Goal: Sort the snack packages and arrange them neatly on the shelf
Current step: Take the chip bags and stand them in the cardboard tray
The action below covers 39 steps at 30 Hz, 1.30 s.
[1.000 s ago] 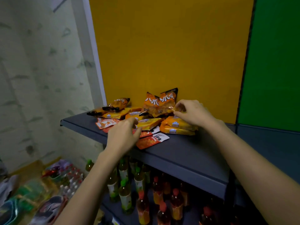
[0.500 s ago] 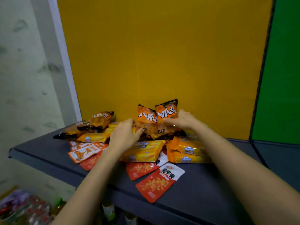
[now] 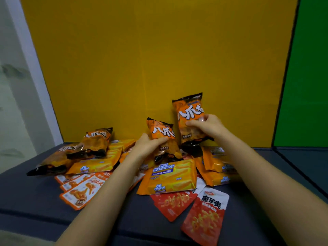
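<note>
Sorting barely begun. Left hand [image 3: 148, 145] has its grip around one orange chip bag [image 3: 162, 139]; right hand [image 3: 206, 124] grips a second, matching chip bag [image 3: 189, 116], lifted higher near the yellow back panel [image 3: 159, 59]. Left on the shelf [image 3: 26, 192], jumbled: two more chip bags [image 3: 95, 141], Cal Cheese wafer packs [image 3: 170, 176], red sachets [image 3: 205, 213], orange-white sachets [image 3: 81, 190]. No neat rows yet.

Two bare forearms, no sleeves anywhere up to the frame edge. Nothing on the wrists or fingers either. Left hand [image 3: 148, 145] and right hand [image 3: 206, 126] ungloved, short plain nails where visible, slim arms.
</note>
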Each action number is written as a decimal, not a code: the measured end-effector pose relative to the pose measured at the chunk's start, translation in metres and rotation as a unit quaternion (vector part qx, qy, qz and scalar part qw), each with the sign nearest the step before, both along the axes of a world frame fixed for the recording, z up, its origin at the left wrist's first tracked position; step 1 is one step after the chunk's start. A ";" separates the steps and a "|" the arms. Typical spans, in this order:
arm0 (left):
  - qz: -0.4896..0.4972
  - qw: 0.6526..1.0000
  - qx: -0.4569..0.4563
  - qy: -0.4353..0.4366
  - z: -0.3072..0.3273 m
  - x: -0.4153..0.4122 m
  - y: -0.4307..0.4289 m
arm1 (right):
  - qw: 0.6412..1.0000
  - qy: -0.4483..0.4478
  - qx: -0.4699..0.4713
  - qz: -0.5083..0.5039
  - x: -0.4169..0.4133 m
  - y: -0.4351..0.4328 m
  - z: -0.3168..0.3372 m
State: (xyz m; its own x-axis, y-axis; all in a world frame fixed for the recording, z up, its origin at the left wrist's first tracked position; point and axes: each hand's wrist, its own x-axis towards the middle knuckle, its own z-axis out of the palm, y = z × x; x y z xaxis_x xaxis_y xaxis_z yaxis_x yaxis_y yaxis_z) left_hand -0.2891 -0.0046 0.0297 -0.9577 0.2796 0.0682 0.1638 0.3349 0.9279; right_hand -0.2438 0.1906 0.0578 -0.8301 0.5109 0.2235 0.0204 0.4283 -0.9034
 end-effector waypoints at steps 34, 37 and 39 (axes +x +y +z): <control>-0.230 0.951 0.187 -0.089 0.050 0.107 0.124 | 0.935 0.167 -0.216 -0.227 0.270 0.061 -0.010; -0.275 0.937 0.186 -0.110 0.045 0.155 0.163 | 0.925 0.169 -0.212 -0.266 0.322 0.088 -0.013; -0.303 0.928 0.184 -0.116 0.042 0.188 0.190 | 0.919 0.174 -0.208 -0.287 0.359 0.105 -0.014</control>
State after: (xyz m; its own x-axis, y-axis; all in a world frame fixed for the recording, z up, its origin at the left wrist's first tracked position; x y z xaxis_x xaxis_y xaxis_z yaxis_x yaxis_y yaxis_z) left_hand -0.1013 0.1850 0.0717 -0.6326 0.7705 0.0786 0.0007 -0.1010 0.9949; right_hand 0.1150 0.2960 0.0434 -0.3134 0.9431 0.1108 -0.1858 0.0535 -0.9811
